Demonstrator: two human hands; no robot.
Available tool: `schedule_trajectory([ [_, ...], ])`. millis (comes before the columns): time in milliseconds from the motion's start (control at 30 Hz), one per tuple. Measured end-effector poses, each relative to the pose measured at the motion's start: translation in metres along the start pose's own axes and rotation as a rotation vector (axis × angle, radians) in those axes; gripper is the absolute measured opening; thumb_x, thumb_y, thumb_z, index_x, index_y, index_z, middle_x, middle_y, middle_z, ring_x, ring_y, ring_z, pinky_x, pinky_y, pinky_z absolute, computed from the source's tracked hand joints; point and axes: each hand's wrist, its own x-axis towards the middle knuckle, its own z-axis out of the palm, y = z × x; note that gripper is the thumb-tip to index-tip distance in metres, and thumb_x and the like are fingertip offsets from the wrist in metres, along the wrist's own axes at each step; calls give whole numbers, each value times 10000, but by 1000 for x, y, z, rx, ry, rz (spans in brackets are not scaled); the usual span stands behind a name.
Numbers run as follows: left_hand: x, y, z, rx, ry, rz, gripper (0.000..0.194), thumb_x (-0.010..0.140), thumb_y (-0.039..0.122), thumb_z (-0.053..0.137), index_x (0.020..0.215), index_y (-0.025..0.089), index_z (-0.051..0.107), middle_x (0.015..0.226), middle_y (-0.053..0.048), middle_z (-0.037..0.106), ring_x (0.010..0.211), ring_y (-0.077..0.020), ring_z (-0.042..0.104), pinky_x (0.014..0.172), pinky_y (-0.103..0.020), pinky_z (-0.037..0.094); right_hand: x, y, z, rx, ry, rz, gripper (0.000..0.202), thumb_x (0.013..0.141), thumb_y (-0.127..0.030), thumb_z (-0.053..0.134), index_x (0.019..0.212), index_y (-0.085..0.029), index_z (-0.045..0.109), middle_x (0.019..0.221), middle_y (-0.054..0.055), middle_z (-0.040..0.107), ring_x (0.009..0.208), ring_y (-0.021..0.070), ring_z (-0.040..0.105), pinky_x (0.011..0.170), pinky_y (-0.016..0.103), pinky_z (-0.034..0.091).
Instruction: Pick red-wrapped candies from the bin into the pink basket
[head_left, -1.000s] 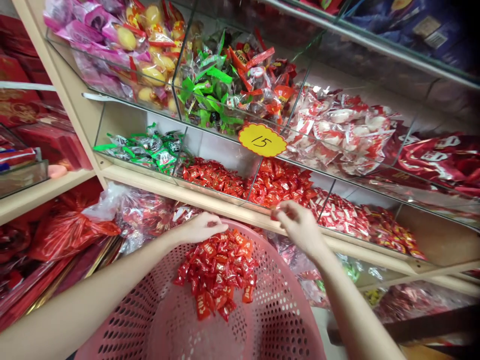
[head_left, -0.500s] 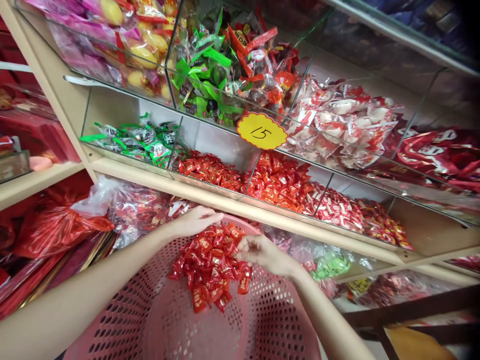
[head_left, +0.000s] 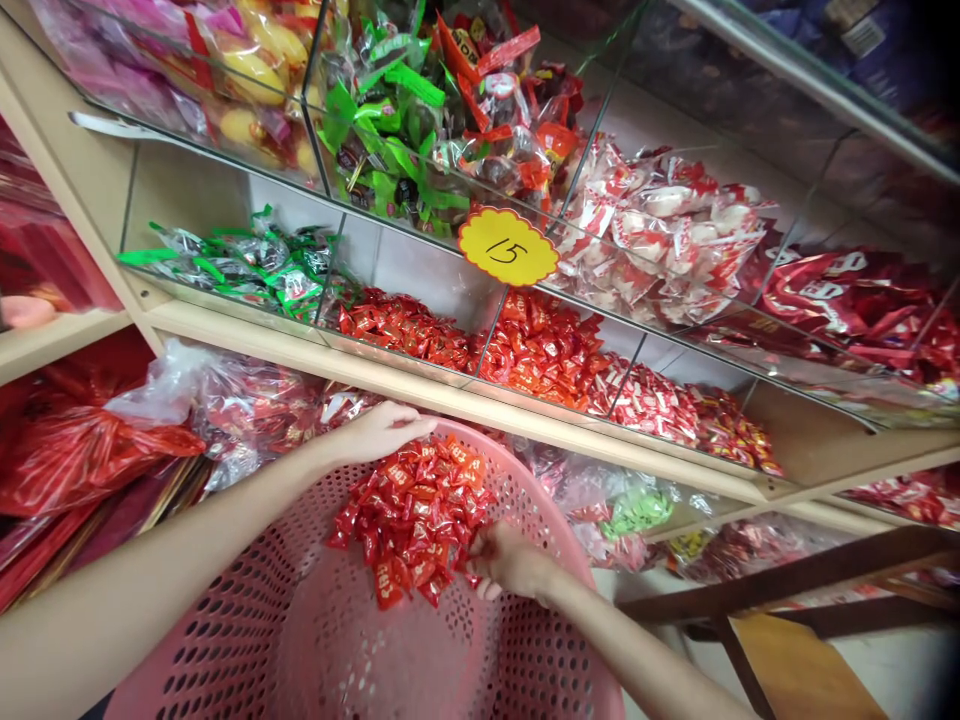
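A pink perforated plastic basket (head_left: 525, 660) tilts toward me under the shelf. Red wrapped candies (head_left: 420, 500) lie in a heap against its far wall. My left hand (head_left: 382, 430) rests over the far rim and grips it, fingers together, thumb hidden. Inside the basket, at the heap's lower right edge, my right hand (head_left: 504, 562) is closed with curled fingers. A bit of red wrapper shows at its fingertips, so it seems to pinch a candy, though the fingers partly hide it.
Just above the basket runs a wooden shelf edge (head_left: 360, 378). Its glass-fronted bins hold green-wrapped (head_left: 262, 265) and red-wrapped sweets (head_left: 536, 345). A yellow price tag (head_left: 508, 246) hangs above. Bagged goods (head_left: 251, 395) lie below left; a wooden stool (head_left: 795, 665) stands at right.
My right hand has moved down along the heap's right side, away from the far rim. My left hand stays on the rim. The view has shifted a little to the right.
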Motion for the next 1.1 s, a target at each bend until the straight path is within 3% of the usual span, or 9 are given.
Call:
schedule_trajectory([
  [200, -3, 4, -2, 6, 5, -18, 450, 826, 517, 396, 833, 142, 645, 746, -24, 615, 710, -155, 521, 662, -257, 374, 8, 2, 6, 46, 132, -37, 174, 692, -107, 543, 661, -199, 398, 475, -69, 513, 482, 112, 589, 483, 199, 468],
  [433, -2, 3, -1, -5, -1, -6, 443, 832, 504, 394, 853, 142, 648, 777, -35, 626, 732, -165, 529, 675, -262, 381, 12, 6, 1, -183, 360, -210, 247, 591, 14, 498, 564, -197, 372, 546, -44, 499, 580, 103, 507, 500, 181, 355],
  [633, -3, 1, -2, -1, 6, 15, 442, 825, 510, 392, 825, 149, 647, 747, -25, 615, 730, -166, 520, 676, -257, 376, 2, -3, -4, -316, 358, -203, 225, 609, -6, 504, 556, -201, 404, 513, -21, 526, 565, 137, 542, 515, 215, 384],
  [767, -3, 1, -3, 14, 9, 8, 449, 821, 520, 391, 824, 151, 647, 749, -26, 615, 735, -173, 525, 672, -256, 377, -18, -30, -37, -340, 259, -125, 179, 672, -99, 520, 544, -199, 444, 373, -27, 485, 380, 148, 521, 408, 233, 379],
  [833, -3, 1, -3, 19, 5, -1, 448, 823, 519, 392, 836, 154, 649, 763, -31, 622, 743, -176, 529, 674, -256, 379, -30, -53, -66, -355, 297, -162, 191, 725, -169, 510, 543, -191, 459, 393, -16, 508, 381, 133, 524, 413, 223, 380],
  [933, -2, 3, -3, 27, -8, -3, 447, 828, 515, 390, 848, 155, 654, 780, -34, 631, 754, -178, 534, 680, -256, 380, -40, -92, -111, -449, 667, -425, 196, 770, -264, 501, 592, -181, 508, 500, -2, 573, 455, 106, 532, 491, 212, 384],
  [1000, -1, 4, -2, 30, -8, -4, 451, 829, 517, 388, 849, 154, 656, 782, -32, 634, 752, -179, 538, 682, -255, 382, -34, -114, -134, -463, 893, -455, 165, 742, -286, 537, 614, -184, 519, 597, 8, 607, 564, 117, 557, 545, 213, 381],
  [1100, 0, 4, -1, 34, 3, 6, 456, 826, 521, 388, 842, 155, 658, 772, -28, 637, 751, -179, 542, 678, -249, 384, -8, -132, -150, -424, 963, -390, 221, 714, -371, 564, 605, -184, 520, 632, 25, 607, 617, 139, 560, 538, 221, 372],
])
